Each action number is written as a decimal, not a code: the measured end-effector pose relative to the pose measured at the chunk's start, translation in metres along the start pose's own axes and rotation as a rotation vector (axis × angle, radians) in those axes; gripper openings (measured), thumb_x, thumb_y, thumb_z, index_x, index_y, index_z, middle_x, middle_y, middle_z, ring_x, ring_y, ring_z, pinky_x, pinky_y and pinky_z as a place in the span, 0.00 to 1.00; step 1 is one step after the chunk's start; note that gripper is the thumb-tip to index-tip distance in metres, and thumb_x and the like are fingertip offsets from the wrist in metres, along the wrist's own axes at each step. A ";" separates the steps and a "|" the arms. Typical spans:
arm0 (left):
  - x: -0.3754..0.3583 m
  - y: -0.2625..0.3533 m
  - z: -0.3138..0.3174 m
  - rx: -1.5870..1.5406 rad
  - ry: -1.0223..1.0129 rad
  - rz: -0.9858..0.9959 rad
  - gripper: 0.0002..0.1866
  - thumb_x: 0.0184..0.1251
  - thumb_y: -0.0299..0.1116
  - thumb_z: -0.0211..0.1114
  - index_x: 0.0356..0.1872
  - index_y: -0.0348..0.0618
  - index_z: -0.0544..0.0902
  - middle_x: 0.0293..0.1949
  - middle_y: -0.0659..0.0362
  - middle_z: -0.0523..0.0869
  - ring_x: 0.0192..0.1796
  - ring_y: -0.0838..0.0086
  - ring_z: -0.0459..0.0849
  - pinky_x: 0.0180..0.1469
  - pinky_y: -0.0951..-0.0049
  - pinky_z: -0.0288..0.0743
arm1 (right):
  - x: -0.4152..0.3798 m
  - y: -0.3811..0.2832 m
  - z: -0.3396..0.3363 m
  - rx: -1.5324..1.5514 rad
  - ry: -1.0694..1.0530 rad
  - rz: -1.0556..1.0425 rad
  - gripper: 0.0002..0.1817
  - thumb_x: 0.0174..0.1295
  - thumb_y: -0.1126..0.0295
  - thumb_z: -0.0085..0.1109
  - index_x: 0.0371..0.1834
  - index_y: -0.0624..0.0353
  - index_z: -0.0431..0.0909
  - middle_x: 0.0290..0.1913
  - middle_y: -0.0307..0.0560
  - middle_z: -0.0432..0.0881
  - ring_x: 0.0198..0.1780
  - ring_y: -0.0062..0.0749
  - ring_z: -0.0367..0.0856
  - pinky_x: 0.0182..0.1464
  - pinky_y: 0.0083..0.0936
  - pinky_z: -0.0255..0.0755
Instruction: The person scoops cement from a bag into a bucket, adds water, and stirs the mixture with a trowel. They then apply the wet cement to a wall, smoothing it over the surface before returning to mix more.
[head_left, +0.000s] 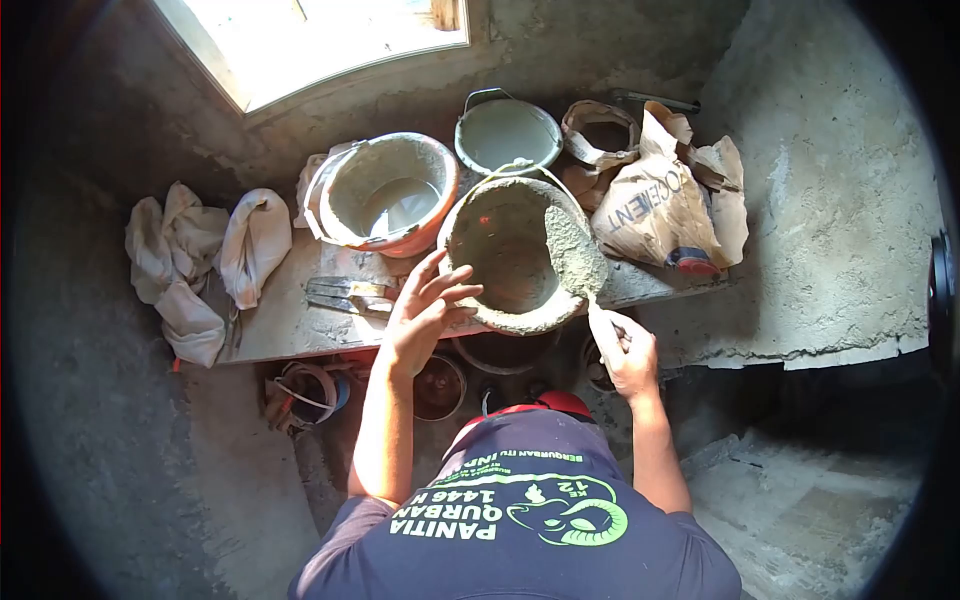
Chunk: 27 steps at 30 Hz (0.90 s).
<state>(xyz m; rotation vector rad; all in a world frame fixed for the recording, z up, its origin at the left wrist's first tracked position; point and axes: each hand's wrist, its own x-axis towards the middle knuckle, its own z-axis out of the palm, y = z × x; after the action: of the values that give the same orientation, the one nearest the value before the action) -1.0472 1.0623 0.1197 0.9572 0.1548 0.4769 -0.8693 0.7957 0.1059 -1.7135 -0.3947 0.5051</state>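
A cement-crusted bucket (466, 292) stands at the front of the bench, its wire handle tipped to the far rim. My right hand (627, 358) grips a trowel (572, 255) by the handle. Grey mortar coats the trowel's blade, which lies across the right side of the bucket's mouth. At the bucket's left rim is my left hand (425, 318), fingers spread and holding nothing. Wet-looking grey residue lines the bucket's inside walls.
On the bench (262, 325) are an orange bucket (433, 226) with pale liquid, a water-filled bucket (508, 135), a brush (345, 294), a torn cement bag (655, 210) and pale cloths (255, 245). Below are several containers, including a small pail (305, 392). A window (320, 40) opens behind.
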 end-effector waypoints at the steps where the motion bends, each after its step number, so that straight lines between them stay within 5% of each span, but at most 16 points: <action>1: 0.002 0.003 0.000 0.004 -0.001 0.004 0.42 0.69 0.39 0.69 0.80 0.47 0.57 0.68 0.47 0.78 0.65 0.60 0.82 0.57 0.65 0.81 | -0.002 -0.001 0.002 -0.010 0.013 -0.012 0.16 0.69 0.64 0.67 0.51 0.66 0.86 0.27 0.28 0.78 0.25 0.08 0.68 0.25 0.14 0.65; 3: 0.006 0.007 -0.001 -0.114 0.013 -0.114 0.39 0.71 0.40 0.67 0.78 0.42 0.59 0.59 0.46 0.83 0.55 0.62 0.86 0.57 0.62 0.81 | -0.005 -0.003 0.005 -0.017 0.025 -0.012 0.15 0.69 0.64 0.68 0.50 0.66 0.86 0.27 0.28 0.78 0.25 0.08 0.68 0.26 0.14 0.64; 5: 0.002 0.007 -0.017 0.310 0.135 -0.100 0.25 0.75 0.29 0.60 0.71 0.38 0.70 0.46 0.52 0.88 0.41 0.71 0.88 0.44 0.69 0.85 | -0.009 -0.005 0.006 -0.063 0.034 -0.019 0.14 0.69 0.66 0.68 0.49 0.67 0.87 0.27 0.28 0.78 0.25 0.08 0.69 0.26 0.14 0.64; 9: -0.032 -0.006 -0.083 0.820 0.277 0.204 0.31 0.65 0.26 0.67 0.71 0.43 0.72 0.47 0.54 0.88 0.42 0.68 0.88 0.44 0.69 0.85 | -0.014 -0.001 0.006 -0.086 0.054 -0.070 0.13 0.69 0.68 0.67 0.50 0.66 0.87 0.27 0.29 0.80 0.25 0.08 0.70 0.25 0.13 0.62; 10: -0.050 -0.006 -0.103 1.122 0.338 -0.051 0.30 0.61 0.28 0.72 0.66 0.43 0.77 0.48 0.52 0.89 0.49 0.66 0.89 0.45 0.69 0.85 | -0.015 0.000 0.006 -0.056 0.054 -0.048 0.13 0.69 0.68 0.67 0.50 0.66 0.87 0.28 0.30 0.80 0.25 0.08 0.70 0.25 0.13 0.62; 11: -0.063 -0.010 -0.115 1.136 0.340 -0.130 0.22 0.62 0.29 0.72 0.58 0.39 0.83 0.48 0.52 0.89 0.44 0.69 0.89 0.44 0.70 0.85 | -0.017 0.001 0.005 -0.025 0.046 -0.021 0.13 0.69 0.68 0.67 0.50 0.66 0.87 0.28 0.30 0.81 0.24 0.08 0.70 0.25 0.13 0.63; 13: -0.078 -0.002 -0.112 0.264 0.404 -0.333 0.21 0.66 0.30 0.70 0.59 0.34 0.81 0.53 0.50 0.88 0.39 0.66 0.89 0.45 0.68 0.85 | -0.017 0.002 0.003 -0.065 0.018 -0.010 0.15 0.70 0.67 0.66 0.53 0.67 0.85 0.34 0.33 0.85 0.27 0.08 0.74 0.27 0.12 0.67; 17: -0.058 -0.027 -0.086 1.044 0.360 0.368 0.26 0.69 0.30 0.68 0.66 0.37 0.74 0.50 0.50 0.86 0.33 0.71 0.87 0.40 0.71 0.83 | -0.015 0.000 0.005 -0.024 -0.004 -0.025 0.16 0.70 0.67 0.66 0.54 0.68 0.84 0.32 0.32 0.82 0.26 0.08 0.72 0.26 0.12 0.66; 18: -0.060 -0.006 -0.059 0.470 0.468 0.009 0.29 0.68 0.27 0.69 0.69 0.39 0.73 0.51 0.53 0.86 0.39 0.71 0.87 0.42 0.71 0.84 | -0.015 -0.001 0.004 -0.037 -0.019 0.002 0.16 0.70 0.67 0.66 0.53 0.68 0.84 0.31 0.31 0.82 0.26 0.08 0.72 0.26 0.12 0.65; 21: -0.058 0.004 -0.070 0.158 0.374 -0.237 0.29 0.66 0.25 0.70 0.69 0.39 0.73 0.52 0.53 0.85 0.43 0.74 0.87 0.40 0.74 0.83 | -0.014 -0.006 0.005 -0.063 -0.022 0.019 0.16 0.70 0.67 0.66 0.53 0.68 0.84 0.29 0.31 0.80 0.25 0.08 0.71 0.26 0.12 0.64; 23: -0.055 -0.020 -0.087 0.265 0.307 -0.200 0.28 0.69 0.29 0.70 0.68 0.40 0.74 0.42 0.56 0.87 0.37 0.74 0.87 0.38 0.72 0.84 | -0.015 -0.008 0.005 -0.079 -0.019 0.017 0.16 0.69 0.67 0.66 0.52 0.68 0.84 0.29 0.31 0.80 0.25 0.08 0.71 0.26 0.12 0.64; 25: -0.047 -0.023 -0.074 0.819 0.234 0.210 0.25 0.70 0.31 0.69 0.67 0.40 0.75 0.38 0.56 0.86 0.28 0.73 0.85 0.35 0.74 0.83 | -0.014 -0.005 0.006 -0.061 -0.013 -0.009 0.14 0.70 0.67 0.66 0.51 0.66 0.86 0.27 0.28 0.78 0.24 0.07 0.68 0.24 0.13 0.59; 26: -0.061 -0.014 -0.068 0.371 0.361 -0.180 0.25 0.69 0.26 0.67 0.66 0.40 0.75 0.41 0.57 0.86 0.36 0.74 0.86 0.35 0.76 0.83 | -0.014 -0.004 0.005 -0.059 -0.015 -0.011 0.14 0.70 0.67 0.66 0.51 0.66 0.86 0.28 0.30 0.80 0.25 0.08 0.69 0.25 0.13 0.61; 27: -0.069 -0.014 -0.080 0.226 0.347 -0.256 0.27 0.67 0.19 0.63 0.68 0.41 0.72 0.49 0.54 0.84 0.40 0.72 0.87 0.36 0.75 0.85 | -0.015 -0.005 0.004 -0.061 -0.012 -0.009 0.14 0.70 0.67 0.66 0.51 0.66 0.86 0.28 0.30 0.80 0.25 0.08 0.69 0.25 0.13 0.61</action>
<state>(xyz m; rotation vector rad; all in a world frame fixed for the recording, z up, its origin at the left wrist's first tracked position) -1.1304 1.0841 0.0564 1.0519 0.6488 0.3902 -0.8839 0.7919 0.1115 -1.7676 -0.4304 0.5012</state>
